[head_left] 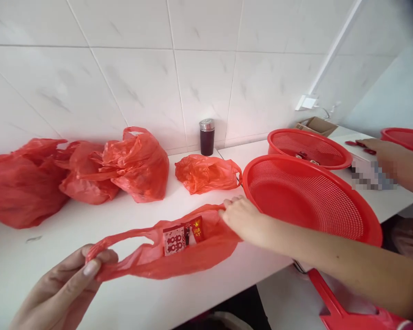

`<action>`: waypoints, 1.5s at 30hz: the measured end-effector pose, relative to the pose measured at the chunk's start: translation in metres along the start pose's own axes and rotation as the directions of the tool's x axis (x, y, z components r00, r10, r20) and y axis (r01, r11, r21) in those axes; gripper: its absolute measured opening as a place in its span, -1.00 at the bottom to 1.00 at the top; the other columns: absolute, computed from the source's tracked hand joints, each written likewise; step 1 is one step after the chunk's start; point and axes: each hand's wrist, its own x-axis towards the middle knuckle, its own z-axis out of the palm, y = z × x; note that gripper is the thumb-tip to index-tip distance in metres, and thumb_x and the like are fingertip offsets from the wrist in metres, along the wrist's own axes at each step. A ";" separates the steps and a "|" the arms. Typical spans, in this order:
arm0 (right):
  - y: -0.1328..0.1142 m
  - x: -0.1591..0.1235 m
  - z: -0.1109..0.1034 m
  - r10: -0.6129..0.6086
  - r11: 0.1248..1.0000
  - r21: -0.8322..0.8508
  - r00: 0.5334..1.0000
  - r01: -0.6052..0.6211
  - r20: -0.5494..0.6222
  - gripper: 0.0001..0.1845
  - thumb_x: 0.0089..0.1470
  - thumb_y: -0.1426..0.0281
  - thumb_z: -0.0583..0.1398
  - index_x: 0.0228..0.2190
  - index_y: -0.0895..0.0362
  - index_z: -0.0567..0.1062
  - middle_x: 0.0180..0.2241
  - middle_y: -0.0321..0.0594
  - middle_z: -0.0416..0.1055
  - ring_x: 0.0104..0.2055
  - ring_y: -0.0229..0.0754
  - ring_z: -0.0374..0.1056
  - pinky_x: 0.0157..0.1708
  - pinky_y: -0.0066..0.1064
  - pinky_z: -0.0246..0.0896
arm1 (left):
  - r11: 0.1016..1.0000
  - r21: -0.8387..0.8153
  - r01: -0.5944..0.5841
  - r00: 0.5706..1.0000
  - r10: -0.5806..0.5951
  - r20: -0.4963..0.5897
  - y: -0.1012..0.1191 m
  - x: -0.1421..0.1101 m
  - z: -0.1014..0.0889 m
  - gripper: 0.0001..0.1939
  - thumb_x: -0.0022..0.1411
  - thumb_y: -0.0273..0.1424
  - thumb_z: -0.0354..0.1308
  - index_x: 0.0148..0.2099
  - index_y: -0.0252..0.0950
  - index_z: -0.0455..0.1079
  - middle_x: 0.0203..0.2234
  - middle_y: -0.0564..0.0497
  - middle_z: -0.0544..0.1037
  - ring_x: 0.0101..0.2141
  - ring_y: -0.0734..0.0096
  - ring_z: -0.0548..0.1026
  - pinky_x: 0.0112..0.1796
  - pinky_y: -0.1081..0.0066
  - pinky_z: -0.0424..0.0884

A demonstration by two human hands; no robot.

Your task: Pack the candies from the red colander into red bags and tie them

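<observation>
Over the desk [13,270], the left hand [67,286] pinches a handle [124,234] of the red bag [196,268]; the right hand [242,217] touches its opposite end, grip unclear. Stretching it between them probably spreads the mouth, leaving the packets [175,240] inside visible.

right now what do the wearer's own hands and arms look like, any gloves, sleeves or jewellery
Both the left hand and right hand are bare: no gloves, and no rings on the fingers that show. The right forearm is bare too, with no sleeve, watch or bracelet in view. Most of the left forearm is out of frame, so any sleeve there can't be told.
</observation>
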 end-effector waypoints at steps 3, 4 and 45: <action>0.029 0.000 -0.026 0.036 0.991 0.127 0.999 -0.032 -0.026 -0.62 -0.19 0.74 0.19 -0.31 0.17 0.55 -0.36 -0.09 0.46 -0.40 -0.10 0.40 -0.45 -0.35 0.21 | 0.996 -0.065 -0.058 0.998 0.058 0.003 0.019 0.004 0.010 -0.76 -0.19 -0.21 0.45 -0.40 -0.09 0.55 -0.45 0.11 0.58 -0.36 0.37 0.48 -0.28 0.54 0.51; 0.036 -0.002 -0.039 0.049 0.986 0.165 0.996 -0.036 -0.075 -0.59 -0.12 0.72 0.15 -0.23 0.14 0.54 -0.32 -0.12 0.45 -0.41 -0.16 0.39 -0.46 -0.38 0.21 | 0.989 -0.103 -0.102 0.995 0.103 0.000 0.028 0.006 0.015 -0.76 -0.19 -0.23 0.45 -0.39 -0.10 0.55 -0.44 0.13 0.58 -0.36 0.42 0.48 -0.28 0.58 0.51; 0.019 0.071 0.001 0.260 -0.136 0.991 0.965 -0.010 0.046 -0.40 0.00 0.12 0.28 0.05 -0.10 0.26 0.09 -0.18 0.30 -0.04 -0.09 0.39 -0.12 -0.19 0.35 | 0.943 -0.169 -0.288 0.956 0.293 0.005 0.067 0.036 0.037 -0.63 0.01 -0.22 0.37 -0.11 -0.18 0.52 -0.48 0.10 0.51 -0.42 0.50 0.41 -0.37 0.58 0.43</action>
